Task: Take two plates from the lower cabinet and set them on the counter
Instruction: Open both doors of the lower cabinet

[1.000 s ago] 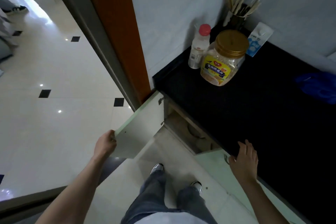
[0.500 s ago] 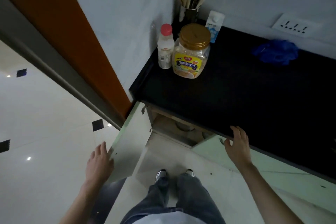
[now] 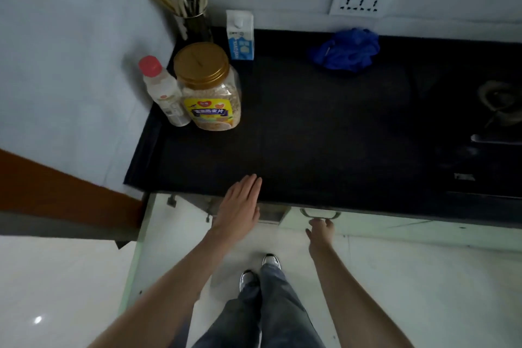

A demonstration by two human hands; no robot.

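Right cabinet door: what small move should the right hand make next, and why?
Probably pull the handle to swing the right cabinet door wide: the right hand is at it, the left door is already open, and no plates show.

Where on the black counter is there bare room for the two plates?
The wide middle of the black counter is bare, between the gold-lidded oat jar on the left, the crumpled blue cloth at the back and the dark stove on the right. The back-left corner is crowded with jar, pink-capped bottle, blue-and-white carton and utensil holder.
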